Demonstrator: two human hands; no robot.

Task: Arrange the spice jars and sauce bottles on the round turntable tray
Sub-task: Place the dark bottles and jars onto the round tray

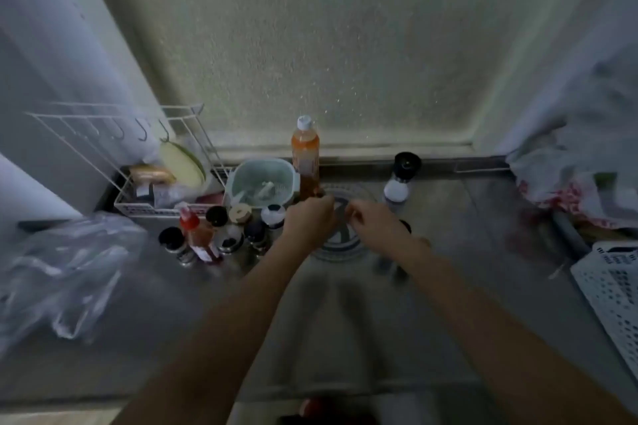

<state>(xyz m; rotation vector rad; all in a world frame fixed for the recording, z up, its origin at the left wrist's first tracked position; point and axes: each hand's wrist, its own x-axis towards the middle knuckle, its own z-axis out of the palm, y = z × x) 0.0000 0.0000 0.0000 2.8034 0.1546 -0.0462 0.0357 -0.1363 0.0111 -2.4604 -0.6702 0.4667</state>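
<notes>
While both arms reach forward over the counter [345, 338], the left hand [309, 219] is curled at the near-left rim of the turntable tray [340, 245], at the base of the tall orange bottle [305, 160]; whether it grasps the bottle cannot be told. The right hand [374, 222] is loosely clenched over the tray; any content is hidden. Right of the tray stands a grinder [400, 179]. Left of the tray cluster several spice jars [229, 231] and a red sauce bottle [198, 235]. Behind them, a green tub [262, 183] holds pale items.
</notes>
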